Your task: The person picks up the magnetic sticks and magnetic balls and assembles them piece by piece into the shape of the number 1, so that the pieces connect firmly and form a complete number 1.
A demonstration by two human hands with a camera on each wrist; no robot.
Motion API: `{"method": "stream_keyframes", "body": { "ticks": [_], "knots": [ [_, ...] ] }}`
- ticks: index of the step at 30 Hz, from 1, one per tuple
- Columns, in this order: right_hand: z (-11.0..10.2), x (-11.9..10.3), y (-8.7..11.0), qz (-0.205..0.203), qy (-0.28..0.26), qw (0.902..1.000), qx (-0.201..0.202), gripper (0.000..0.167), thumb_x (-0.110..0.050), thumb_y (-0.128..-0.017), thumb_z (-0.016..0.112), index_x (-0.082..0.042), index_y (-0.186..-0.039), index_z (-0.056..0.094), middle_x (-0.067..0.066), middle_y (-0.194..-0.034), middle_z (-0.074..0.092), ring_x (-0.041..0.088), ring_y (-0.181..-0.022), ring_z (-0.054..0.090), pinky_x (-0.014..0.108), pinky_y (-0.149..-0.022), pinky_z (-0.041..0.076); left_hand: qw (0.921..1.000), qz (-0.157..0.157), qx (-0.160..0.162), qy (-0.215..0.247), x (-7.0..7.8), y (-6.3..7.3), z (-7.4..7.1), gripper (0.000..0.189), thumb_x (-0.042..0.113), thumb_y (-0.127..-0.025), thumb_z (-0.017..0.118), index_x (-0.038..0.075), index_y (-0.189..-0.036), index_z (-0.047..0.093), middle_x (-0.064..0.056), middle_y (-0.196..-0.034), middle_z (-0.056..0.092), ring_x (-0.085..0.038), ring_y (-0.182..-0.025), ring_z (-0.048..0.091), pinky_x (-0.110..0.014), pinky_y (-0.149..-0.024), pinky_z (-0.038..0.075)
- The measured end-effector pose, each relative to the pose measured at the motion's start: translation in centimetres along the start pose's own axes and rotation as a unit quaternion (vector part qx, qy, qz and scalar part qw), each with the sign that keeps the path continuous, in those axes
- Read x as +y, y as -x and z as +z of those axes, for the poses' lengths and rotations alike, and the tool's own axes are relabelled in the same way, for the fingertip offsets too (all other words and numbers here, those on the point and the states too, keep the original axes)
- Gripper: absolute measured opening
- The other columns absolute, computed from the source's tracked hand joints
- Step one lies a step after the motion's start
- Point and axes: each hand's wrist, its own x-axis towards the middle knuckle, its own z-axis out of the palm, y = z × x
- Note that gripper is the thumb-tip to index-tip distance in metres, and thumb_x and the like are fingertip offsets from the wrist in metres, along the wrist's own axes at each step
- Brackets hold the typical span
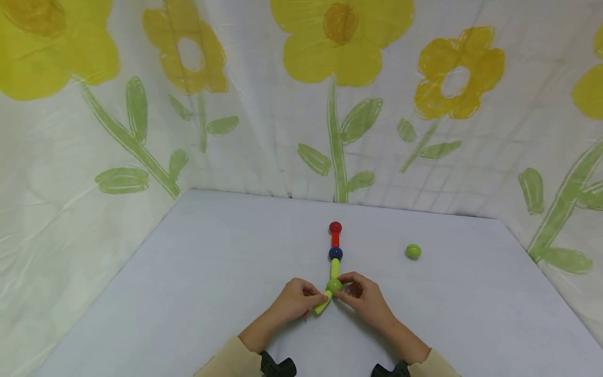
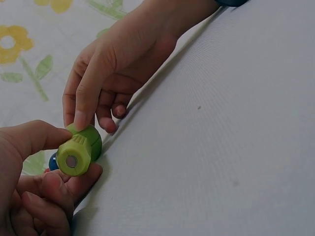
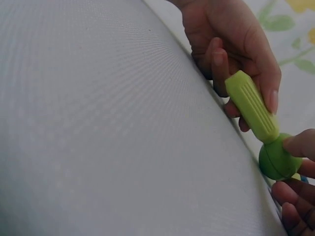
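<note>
My left hand (image 1: 297,301) pinches a yellow-green magnetic rod (image 1: 321,306) between thumb and fingers; its ribbed side shows in the right wrist view and its round metal end (image 2: 71,161) in the left wrist view. The rod's far end touches a green ball (image 1: 334,285), which my right hand (image 1: 365,298) holds by thumb and fingertips. From that ball a straight line runs away from me: another yellow-green rod (image 1: 335,268), a blue ball (image 1: 335,253), a red rod (image 1: 335,239) and a red ball (image 1: 335,227). The held rod slants toward the lower left.
A loose green ball (image 1: 413,251) lies on the white tabletop (image 1: 212,272) at the right. Under the left hand a small red piece (image 1: 306,314) peeks out, mostly hidden. Behind the table hangs a flower-patterned cloth (image 1: 264,131).
</note>
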Motion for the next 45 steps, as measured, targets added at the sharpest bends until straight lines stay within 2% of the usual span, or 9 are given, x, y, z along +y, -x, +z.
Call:
{"method": "stream_keyframes", "body": {
  "ticks": [6, 12, 14, 23, 29, 38, 45],
  "knots": [
    [0.0, 0.0, 0.0, 0.002, 0.001, 1.0000, 0.001, 0.027, -0.009, -0.084, 0.076, -0.002, -0.108, 0.066, 0.010, -0.099, 0.066, 0.007, -0.069, 0.053, 0.022, -0.059, 0.045, 0.9999, 0.008, -0.007, -0.001, 0.2, 0.2, 0.0, 0.021, 0.023, -0.087, 0.072, 0.002, -0.084, 0.072, 0.005, -0.061, 0.056, -0.005, -0.043, 0.044, -0.020, -0.045, 0.034],
    [0.0, -0.1, 0.0, 0.014, -0.003, 0.9999, -0.003, 0.027, -0.010, -0.084, 0.076, -0.003, -0.109, 0.066, 0.009, -0.100, 0.066, 0.008, -0.069, 0.053, 0.022, -0.059, 0.044, 0.9981, 0.028, -0.054, -0.013, 0.4, 0.1, 0.1, 0.022, 0.025, -0.091, 0.068, 0.004, -0.082, 0.071, 0.005, -0.057, 0.051, -0.006, -0.043, 0.044, -0.021, -0.045, 0.032],
    [0.0, -0.2, 0.1, 0.018, -0.006, 0.9998, -0.004, 0.028, -0.010, -0.084, 0.076, -0.003, -0.109, 0.066, 0.009, -0.101, 0.066, 0.009, -0.069, 0.053, 0.022, -0.059, 0.044, 0.9977, 0.029, -0.060, -0.010, 0.5, 0.1, 0.2, 0.022, 0.024, -0.091, 0.068, 0.005, -0.081, 0.071, 0.005, -0.056, 0.050, -0.006, -0.043, 0.044, -0.021, -0.045, 0.032],
    [-0.1, -0.4, 0.0, 0.029, -0.013, 0.9995, -0.005, 0.021, -0.011, -0.092, 0.067, -0.002, -0.111, 0.066, 0.006, -0.097, 0.067, 0.009, -0.072, 0.057, 0.022, -0.062, 0.046, 0.9989, 0.012, -0.043, 0.011, 0.8, 0.4, 0.6, 0.022, 0.023, -0.089, 0.071, 0.002, -0.081, 0.072, 0.005, -0.054, 0.052, -0.005, -0.041, 0.044, -0.020, -0.044, 0.032],
    [-0.1, -0.3, -0.2, 0.036, 0.000, 0.9993, -0.008, 0.019, -0.005, -0.093, 0.064, 0.003, -0.111, 0.064, 0.012, -0.097, 0.067, 0.017, -0.072, 0.059, 0.021, -0.063, 0.047, 0.9990, -0.004, -0.037, 0.024, 0.9, 0.4, 1.1, 0.020, 0.022, -0.088, 0.072, 0.003, -0.082, 0.071, 0.004, -0.053, 0.054, -0.006, -0.040, 0.046, -0.019, -0.043, 0.034],
    [-0.2, -0.5, 0.1, 0.034, -0.033, 0.9988, -0.014, 0.024, -0.013, -0.093, 0.067, -0.001, -0.113, 0.064, 0.009, -0.098, 0.068, 0.016, -0.071, 0.061, 0.022, -0.064, 0.049, 0.9984, -0.010, -0.038, 0.041, 1.0, 0.4, 1.6, 0.020, 0.021, -0.088, 0.072, 0.005, -0.078, 0.068, 0.004, -0.050, 0.052, -0.006, -0.039, 0.044, -0.019, -0.042, 0.033],
    [-0.2, -0.5, 0.0, 0.036, -0.032, 0.9988, -0.014, 0.025, -0.014, -0.093, 0.067, -0.001, -0.113, 0.064, 0.008, -0.097, 0.068, 0.015, -0.070, 0.061, 0.022, -0.064, 0.049, 0.9978, -0.008, -0.041, 0.051, 1.1, 0.4, 1.7, 0.022, 0.021, -0.089, 0.072, 0.004, -0.076, 0.067, 0.004, -0.049, 0.052, -0.006, -0.039, 0.044, -0.018, -0.040, 0.033]
  ]
}}
